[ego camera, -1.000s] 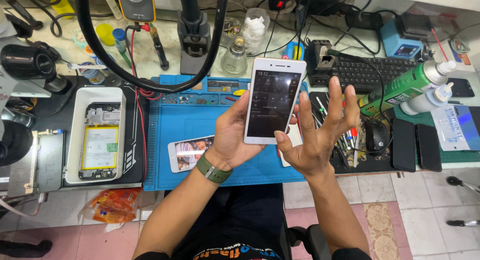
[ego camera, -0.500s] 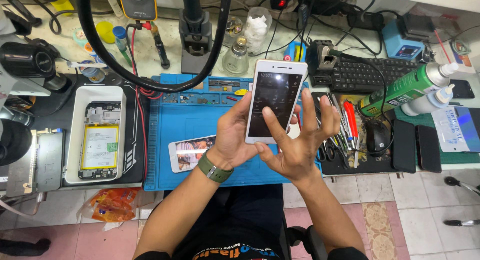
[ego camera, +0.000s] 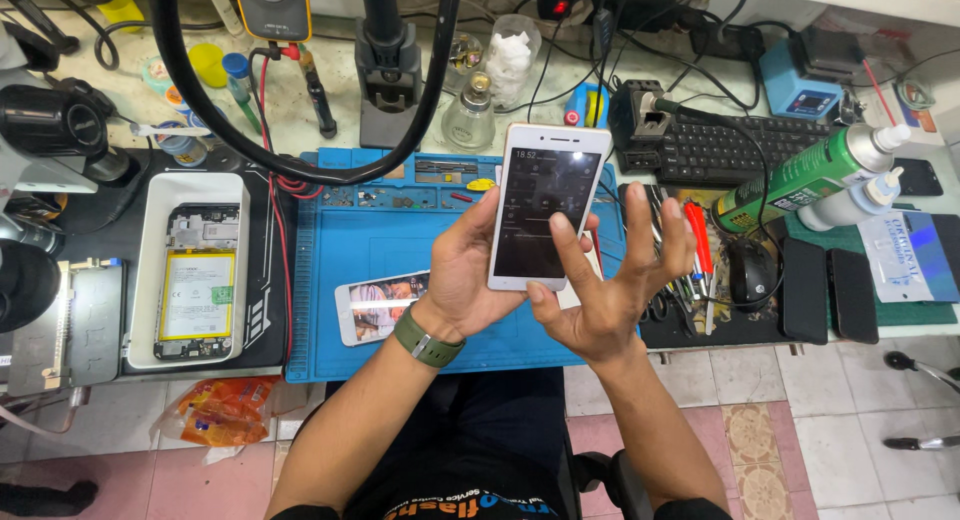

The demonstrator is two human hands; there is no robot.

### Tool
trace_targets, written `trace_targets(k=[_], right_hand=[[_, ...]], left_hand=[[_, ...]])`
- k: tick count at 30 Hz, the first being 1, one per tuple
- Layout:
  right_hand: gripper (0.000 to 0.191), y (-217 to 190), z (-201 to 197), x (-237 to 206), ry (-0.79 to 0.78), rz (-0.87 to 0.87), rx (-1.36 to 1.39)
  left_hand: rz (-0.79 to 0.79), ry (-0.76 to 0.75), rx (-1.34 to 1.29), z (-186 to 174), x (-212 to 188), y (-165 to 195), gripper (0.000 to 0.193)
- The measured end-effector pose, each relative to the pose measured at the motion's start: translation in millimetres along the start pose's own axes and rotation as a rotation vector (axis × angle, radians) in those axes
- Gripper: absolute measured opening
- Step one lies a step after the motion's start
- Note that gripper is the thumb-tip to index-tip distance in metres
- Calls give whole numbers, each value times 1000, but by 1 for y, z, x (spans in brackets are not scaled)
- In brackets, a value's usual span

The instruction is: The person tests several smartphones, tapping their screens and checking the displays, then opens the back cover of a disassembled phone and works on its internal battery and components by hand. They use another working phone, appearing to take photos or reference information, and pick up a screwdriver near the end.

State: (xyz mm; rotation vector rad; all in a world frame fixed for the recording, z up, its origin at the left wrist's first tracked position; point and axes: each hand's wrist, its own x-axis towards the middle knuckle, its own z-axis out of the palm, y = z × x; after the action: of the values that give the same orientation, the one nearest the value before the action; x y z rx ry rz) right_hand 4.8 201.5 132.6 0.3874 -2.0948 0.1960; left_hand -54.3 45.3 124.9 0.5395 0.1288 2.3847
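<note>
My left hand [ego camera: 462, 270] holds a white smartphone [ego camera: 545, 205] upright above the blue work mat [ego camera: 360, 250]; its screen is lit and dark. A green watch sits on that wrist. My right hand [ego camera: 610, 285] is beside the phone with fingers spread, and its index finger touches the lower middle of the screen. A second phone [ego camera: 375, 306] with a lit picture lies flat on the mat just left of my left wrist.
A white tray [ego camera: 150, 230] at left holds an opened phone with a yellow battery [ego camera: 197, 295]. A black keyboard [ego camera: 735, 150], green spray can [ego camera: 800, 180], mouse [ego camera: 750, 273] and several hand tools [ego camera: 695, 240] lie at right. A black cable loop [ego camera: 300, 165] and glass bottles stand behind.
My right hand has closed in from the phone's right side, and its index finger now rests on the screen. The screen shows a different dark view. The left hand holds steady.
</note>
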Motion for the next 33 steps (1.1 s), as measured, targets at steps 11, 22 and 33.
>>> trace_targets(k=[11, 22, 33], right_hand=[[55, 8, -9, 5, 17, 31, -41], [60, -8, -3, 17, -20, 35, -19], [54, -6, -6, 17, 115, 59, 18]], left_hand=[[11, 40, -50, -6, -2, -4, 57], [-20, 32, -7, -4, 0, -11, 58], [-7, 26, -65, -12, -4, -12, 55]])
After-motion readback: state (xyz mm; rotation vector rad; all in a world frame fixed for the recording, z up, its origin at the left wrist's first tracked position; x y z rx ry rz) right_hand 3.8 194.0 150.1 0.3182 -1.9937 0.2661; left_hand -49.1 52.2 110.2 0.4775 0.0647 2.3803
